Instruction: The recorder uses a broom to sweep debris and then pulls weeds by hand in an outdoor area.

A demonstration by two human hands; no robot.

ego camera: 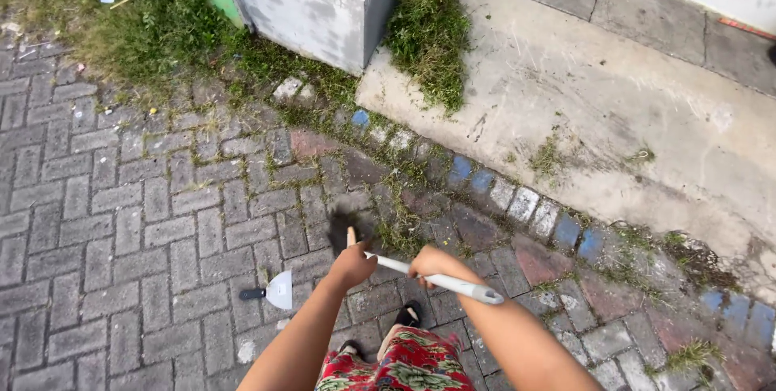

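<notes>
Both my hands grip a white-handled brush [440, 280]. My left hand [352, 266] holds it low, near the dark blurred bristle head [349, 221], which is down at the brick paving [145, 221]. My right hand [434, 262] clasps the handle higher up, with the grey handle end sticking out to the right. Grass and weeds [402, 237] grow in the joints just beyond the bristles. A flat scraper [273, 290] with a dark handle and pale blade lies on the bricks left of my left arm.
A heap of pulled grass [428, 35] lies on the concrete slab [614, 100] beside a grey concrete box [311, 7]. A row of blue and white painted bricks [517, 197] edges the slab. My foot in a dark sandal [408, 314] stands below the hands.
</notes>
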